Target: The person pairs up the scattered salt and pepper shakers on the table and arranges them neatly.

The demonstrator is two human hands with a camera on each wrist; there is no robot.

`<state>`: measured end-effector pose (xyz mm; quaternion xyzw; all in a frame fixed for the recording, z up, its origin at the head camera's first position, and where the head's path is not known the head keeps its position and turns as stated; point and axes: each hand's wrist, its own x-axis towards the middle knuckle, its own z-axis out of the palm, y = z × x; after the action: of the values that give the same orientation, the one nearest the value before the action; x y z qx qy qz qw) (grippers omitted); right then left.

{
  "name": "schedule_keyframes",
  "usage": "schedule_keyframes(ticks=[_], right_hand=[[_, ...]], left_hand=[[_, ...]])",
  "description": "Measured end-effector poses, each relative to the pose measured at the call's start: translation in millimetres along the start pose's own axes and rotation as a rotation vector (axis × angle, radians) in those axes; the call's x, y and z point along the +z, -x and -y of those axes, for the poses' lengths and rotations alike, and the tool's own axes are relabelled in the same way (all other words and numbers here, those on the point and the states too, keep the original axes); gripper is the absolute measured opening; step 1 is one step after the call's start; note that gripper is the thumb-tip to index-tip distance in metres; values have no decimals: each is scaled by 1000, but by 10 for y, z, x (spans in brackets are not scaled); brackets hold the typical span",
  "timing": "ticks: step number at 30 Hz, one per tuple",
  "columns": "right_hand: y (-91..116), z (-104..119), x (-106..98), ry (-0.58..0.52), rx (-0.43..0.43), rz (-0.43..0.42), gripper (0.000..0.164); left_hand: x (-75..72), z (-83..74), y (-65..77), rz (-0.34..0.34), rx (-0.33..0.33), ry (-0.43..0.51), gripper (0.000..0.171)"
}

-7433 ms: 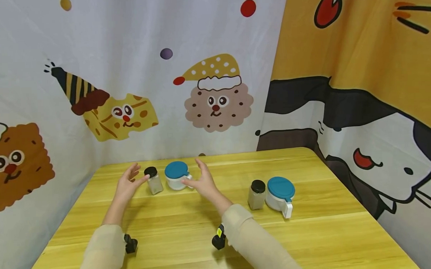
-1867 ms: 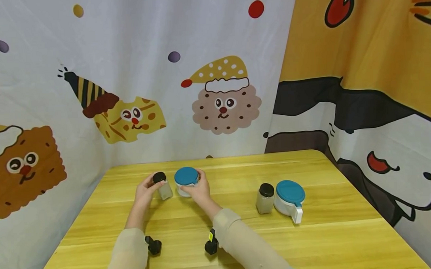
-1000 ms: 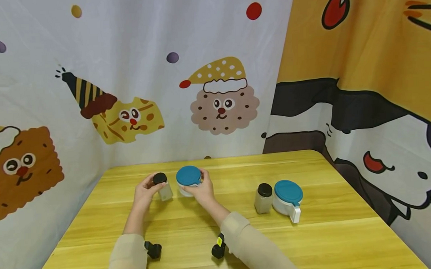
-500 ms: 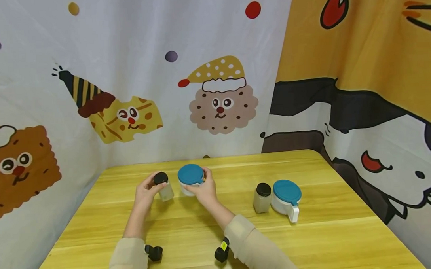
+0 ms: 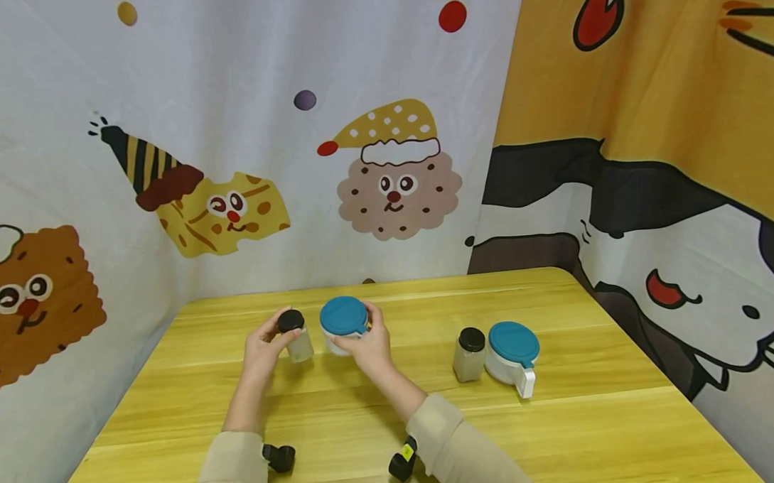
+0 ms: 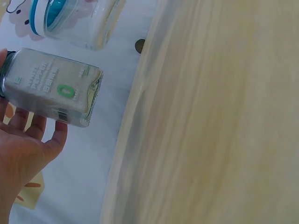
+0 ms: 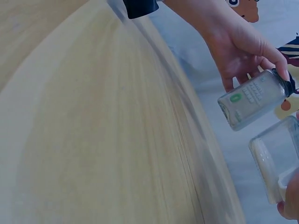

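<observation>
My left hand [image 5: 261, 356] grips a square glass spice jar [image 5: 299, 349] by its black lid. Pale powder and a green mark show on the jar [image 6: 51, 86] in the left wrist view. Thumb and fingers of my right hand [image 5: 373, 348] hold a clear seasoning pot with a blue lid [image 5: 343, 315] on its right side, partly covering its handle. In the right wrist view, white contents lie at the bottom of the pot [image 7: 280, 144]. Both wrist views show curtain between the jar bases and the table edge, so both are raised, side by side and apart.
Another spice jar with a black lid [image 5: 470, 359] stands on the wooden table [image 5: 342, 428] at the right. Close beside it is a second blue-lidded pot [image 5: 513, 344], its white handle pointing toward me. A printed curtain [image 5: 241, 97] hangs behind the table.
Over seven seconds ago both hands were spread beside the jar and pot; now they hold them. Since two seconds ago the pot has shifted slightly right. The right-hand pair stays put.
</observation>
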<state>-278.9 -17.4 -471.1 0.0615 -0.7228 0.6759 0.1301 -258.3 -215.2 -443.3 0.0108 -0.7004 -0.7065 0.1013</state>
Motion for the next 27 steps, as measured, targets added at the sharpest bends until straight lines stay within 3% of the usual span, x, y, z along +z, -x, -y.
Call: schedule_keyframes(ticks=[5,14,27], right_hand=[[27,25,-40,0,-4,2,85],[59,94,-127,-1,25,-11,88],[109,148,-218,7,12,-36,87]], left_hand=[[24,68,-25,0,28,4,55],[103,-14,30,1,36,56,54],[195,-50,81,47,19,49,56]])
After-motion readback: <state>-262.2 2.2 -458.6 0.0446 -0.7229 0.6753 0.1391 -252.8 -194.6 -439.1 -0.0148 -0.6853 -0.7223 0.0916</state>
